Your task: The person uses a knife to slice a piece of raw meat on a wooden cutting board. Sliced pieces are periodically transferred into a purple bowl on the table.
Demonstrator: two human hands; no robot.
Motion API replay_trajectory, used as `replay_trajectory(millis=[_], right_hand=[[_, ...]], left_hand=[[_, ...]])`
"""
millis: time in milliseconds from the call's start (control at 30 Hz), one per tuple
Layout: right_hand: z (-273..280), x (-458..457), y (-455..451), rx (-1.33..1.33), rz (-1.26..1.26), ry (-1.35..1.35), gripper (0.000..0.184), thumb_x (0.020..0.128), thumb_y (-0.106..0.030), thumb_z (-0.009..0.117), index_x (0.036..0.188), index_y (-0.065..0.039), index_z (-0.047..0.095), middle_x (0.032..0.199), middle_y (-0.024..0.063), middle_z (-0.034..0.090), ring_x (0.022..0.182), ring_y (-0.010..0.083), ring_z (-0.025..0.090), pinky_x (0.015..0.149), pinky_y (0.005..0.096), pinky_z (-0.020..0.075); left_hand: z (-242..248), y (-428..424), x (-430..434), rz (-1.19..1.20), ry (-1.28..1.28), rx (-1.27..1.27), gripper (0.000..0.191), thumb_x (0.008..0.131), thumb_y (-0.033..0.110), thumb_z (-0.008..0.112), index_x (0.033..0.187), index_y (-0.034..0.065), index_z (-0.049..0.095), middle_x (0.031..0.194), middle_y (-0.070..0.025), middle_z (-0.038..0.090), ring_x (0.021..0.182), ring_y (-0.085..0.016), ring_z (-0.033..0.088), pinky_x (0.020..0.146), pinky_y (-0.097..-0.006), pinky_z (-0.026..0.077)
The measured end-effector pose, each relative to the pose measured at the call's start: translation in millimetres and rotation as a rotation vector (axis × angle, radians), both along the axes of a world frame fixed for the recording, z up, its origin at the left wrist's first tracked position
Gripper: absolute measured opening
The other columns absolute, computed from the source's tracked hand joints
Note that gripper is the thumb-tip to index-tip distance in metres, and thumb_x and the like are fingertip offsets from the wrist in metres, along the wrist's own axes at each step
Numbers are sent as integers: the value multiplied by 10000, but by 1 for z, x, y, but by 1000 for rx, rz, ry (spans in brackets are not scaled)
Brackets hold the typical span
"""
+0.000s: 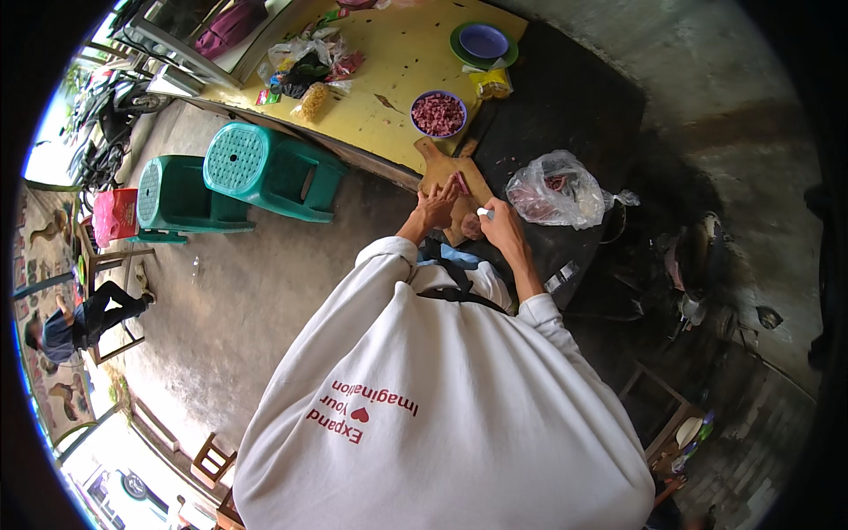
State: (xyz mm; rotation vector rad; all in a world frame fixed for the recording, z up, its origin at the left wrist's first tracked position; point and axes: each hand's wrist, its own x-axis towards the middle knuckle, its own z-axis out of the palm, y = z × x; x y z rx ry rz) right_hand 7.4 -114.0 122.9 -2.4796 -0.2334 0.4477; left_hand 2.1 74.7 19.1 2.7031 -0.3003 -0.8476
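My left hand [438, 204] lies over a wooden cutting board [438, 162], fingers partly spread. Its fingertips are beside a thin strip of reddish meat [461, 184]; whether they press on it is unclear. My right hand [503, 224] is closed around the white handle [485, 213] of what seems to be a knife, its blade not distinguishable. A rounded chunk of meat [471, 227] rests on the near end of the board, beside my right hand. Beyond the board, a purple-rimmed bowl [438, 114] is full of small diced reddish meat.
Right of the board sits a clear plastic bag [556, 190] with meat inside. Farther back are a blue bowl [484, 41] on a green plate [456, 46] and a yellow packet [491, 84]. Green plastic stools [275, 169] stand left. A person [83, 321] sits at far left.
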Motion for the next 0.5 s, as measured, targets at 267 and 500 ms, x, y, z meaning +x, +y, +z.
replay_trajectory(millis=[267, 500], right_hand=[[-7, -42, -29, 356, -75, -47, 216, 855, -115, 728, 1021, 4, 657, 914, 183, 710, 853, 343, 698, 747, 406, 522], [0, -62, -53, 497, -263, 103, 208, 889, -122, 723, 1046, 2, 663, 775, 92, 671, 651, 148, 611, 578, 336, 467]], left_hand=[[7, -2, 0, 167, -337, -176, 773, 759, 107, 651, 1485, 99, 386, 1465, -123, 425, 1296, -369, 472, 945, -580, 452], [-10, -8, 2, 147, -529, -199, 581, 781, 112, 631, 1347, 126, 501, 1340, -118, 452, 1234, -310, 477, 875, -513, 454]])
